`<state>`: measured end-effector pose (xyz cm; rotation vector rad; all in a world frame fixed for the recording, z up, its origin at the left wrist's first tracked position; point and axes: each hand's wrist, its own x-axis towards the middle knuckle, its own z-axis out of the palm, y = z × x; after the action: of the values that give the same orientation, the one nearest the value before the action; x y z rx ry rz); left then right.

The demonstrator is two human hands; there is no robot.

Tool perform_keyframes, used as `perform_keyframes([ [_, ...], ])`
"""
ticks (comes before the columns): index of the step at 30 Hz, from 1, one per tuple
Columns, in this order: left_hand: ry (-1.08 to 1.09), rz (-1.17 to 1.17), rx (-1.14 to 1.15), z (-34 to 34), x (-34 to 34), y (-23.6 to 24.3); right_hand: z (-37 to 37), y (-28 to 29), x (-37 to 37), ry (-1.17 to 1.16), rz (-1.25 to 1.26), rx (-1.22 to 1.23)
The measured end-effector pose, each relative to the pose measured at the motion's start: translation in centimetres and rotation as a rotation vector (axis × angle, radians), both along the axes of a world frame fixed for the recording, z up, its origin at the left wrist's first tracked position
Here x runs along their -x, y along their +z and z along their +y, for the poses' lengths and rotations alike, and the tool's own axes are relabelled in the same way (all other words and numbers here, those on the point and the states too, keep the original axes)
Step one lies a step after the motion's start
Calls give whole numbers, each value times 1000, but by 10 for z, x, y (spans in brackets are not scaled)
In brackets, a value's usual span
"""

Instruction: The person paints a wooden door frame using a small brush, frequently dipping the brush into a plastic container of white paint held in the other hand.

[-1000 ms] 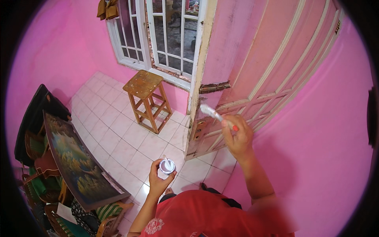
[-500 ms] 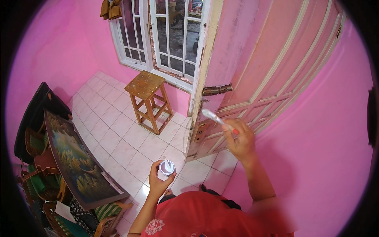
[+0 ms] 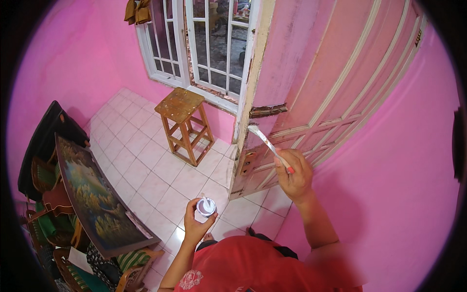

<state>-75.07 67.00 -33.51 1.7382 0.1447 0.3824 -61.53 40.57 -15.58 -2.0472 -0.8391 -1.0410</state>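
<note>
In my right hand [image 3: 296, 176] is a paintbrush [image 3: 264, 140], its handle pinched between thumb and fingers, a red tip showing at the end. The white bristles are at the pink door [image 3: 296, 82], just below a dark bare strip [image 3: 267, 111] near its edge; whether they touch the surface I cannot tell. Lower down and to the left, my left hand [image 3: 195, 225] is wrapped round a small paint cup [image 3: 206, 208]. A white stirrer or spoon-like piece [image 3: 207, 201] stands in the cup's pale contents.
A paint-spotted wooden stool [image 3: 180, 104] stands under the white-framed window [image 3: 214, 53]. At left, a large framed painting [image 3: 97, 194] leans by green-striped chairs [image 3: 134, 260]. The door lock plate [image 3: 248, 163] sits below the brush. A pink wall [image 3: 389, 204] rises close at right.
The brush has swung upward, its bristles now nearer the dark strip on the door. My right hand shifted slightly; the left hand and cup stay nearly in place.
</note>
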Motion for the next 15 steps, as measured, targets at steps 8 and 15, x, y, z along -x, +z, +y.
perform_keyframes([
  [8,14,-2,-5,0,0,2,-13,-42,1,2,255,43],
  [15,-12,2,-9,-3,-2,5,-4,-7,-17,1,111,-30],
])
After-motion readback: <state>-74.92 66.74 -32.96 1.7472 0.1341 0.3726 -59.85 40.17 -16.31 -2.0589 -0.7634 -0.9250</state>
